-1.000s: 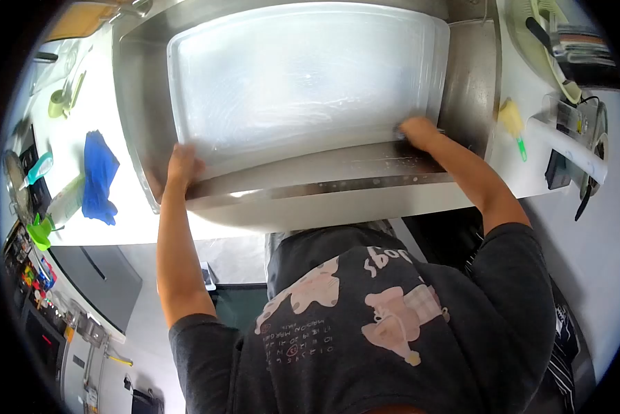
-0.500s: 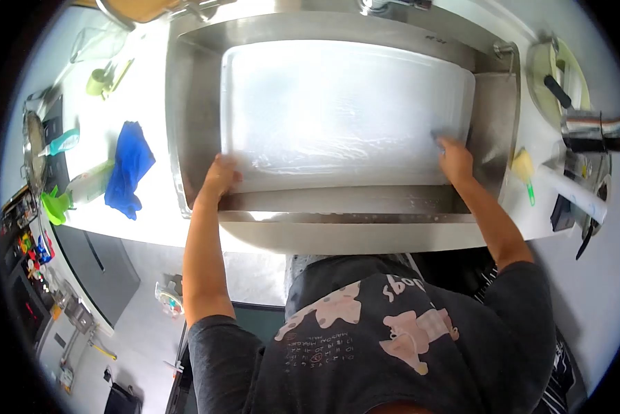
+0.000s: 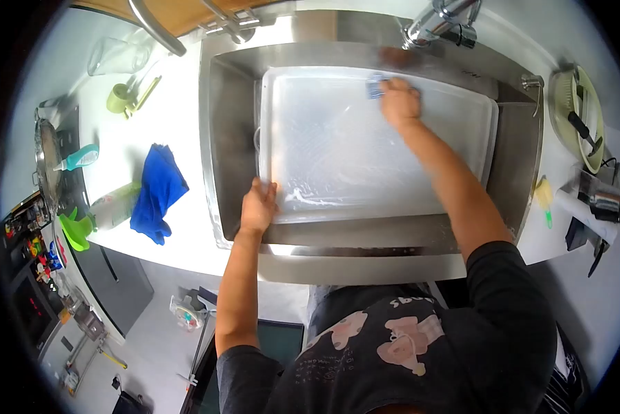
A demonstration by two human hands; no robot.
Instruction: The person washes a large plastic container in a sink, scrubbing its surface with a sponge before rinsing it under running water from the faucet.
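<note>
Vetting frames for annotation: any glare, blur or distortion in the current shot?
Head view: strong fisheye, black vignette, sink edges bowed; left counter near blown out around the blue cloth; white glare streaks on the translucent plasticware; right hand and its blue pad smeared, likely motion; left hand clearer.

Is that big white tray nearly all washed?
Not quite. The tray is already in the sink and looks wet. The right hand has a blue scrubber on the tray's far side; the left hand holds its edge. Left: probably rinsing the whitish streaks near one corner.
</note>
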